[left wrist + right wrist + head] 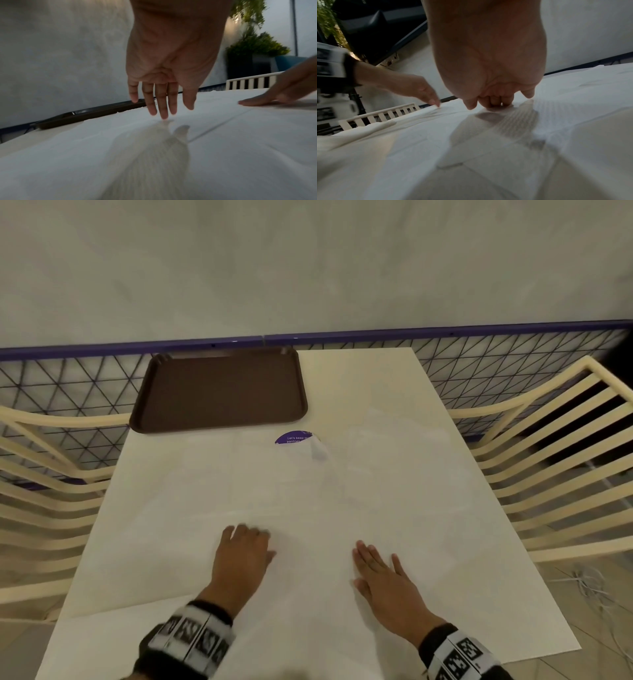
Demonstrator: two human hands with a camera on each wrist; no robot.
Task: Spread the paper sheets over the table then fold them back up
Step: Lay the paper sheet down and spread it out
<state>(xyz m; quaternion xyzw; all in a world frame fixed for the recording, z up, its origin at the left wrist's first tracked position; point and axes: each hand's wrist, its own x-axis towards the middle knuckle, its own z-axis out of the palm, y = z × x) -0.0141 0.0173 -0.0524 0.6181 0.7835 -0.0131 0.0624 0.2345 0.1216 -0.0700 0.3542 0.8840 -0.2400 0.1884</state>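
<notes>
Thin white paper sheets (308, 491) lie unfolded and overlapping across the cream table (359, 378), with faint creases showing. My left hand (246, 546) sits on the near middle of the paper. In the left wrist view its fingers (163, 108) are straight, tips touching the sheet (223, 148). My right hand (373, 570) lies flat, palm down with fingers spread, on the paper to the right. In the right wrist view my right hand (494, 101) presses the sheet (573, 108). Neither hand holds anything.
An empty brown tray (219, 390) sits at the table's far left. A purple round sticker (291, 438) peeks from under the paper's far edge. Cream slatted chairs (555, 460) flank the table, with a wire mesh fence (496, 364) behind it.
</notes>
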